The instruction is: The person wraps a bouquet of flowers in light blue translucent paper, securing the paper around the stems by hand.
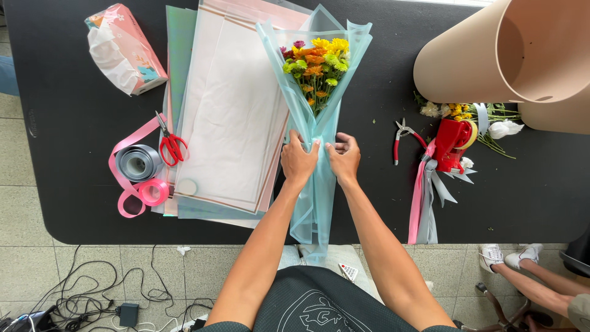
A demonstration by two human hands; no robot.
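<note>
One bouquet of yellow, orange, green and purple flowers lies on the black table, wrapped in pale blue translucent paper that trails off the near edge. Two hands meet at its waist: the left hand and the right hand are both clenched around the gathered wrap just below the blooms, thumbs touching the paper.

Left of the bouquet lies one stack of wrapping sheets in white, pink and mint; how many sheets it holds cannot be told. Beyond that stack sit one pair of red scissors, one grey ribbon spool, one pink ribbon spool and, farther up, one tissue pack.

Right of the bouquet are one pair of red-handled pliers, one red tape dispenser with pink and grey ribbon strips hanging from it, loose cut flowers partly hidden, and one large beige paper roll cut off by the frame.

Below the table is a tiled floor with tangled black cables to the left. To the right, another person's legs and two white shoes show, the body out of view.
</note>
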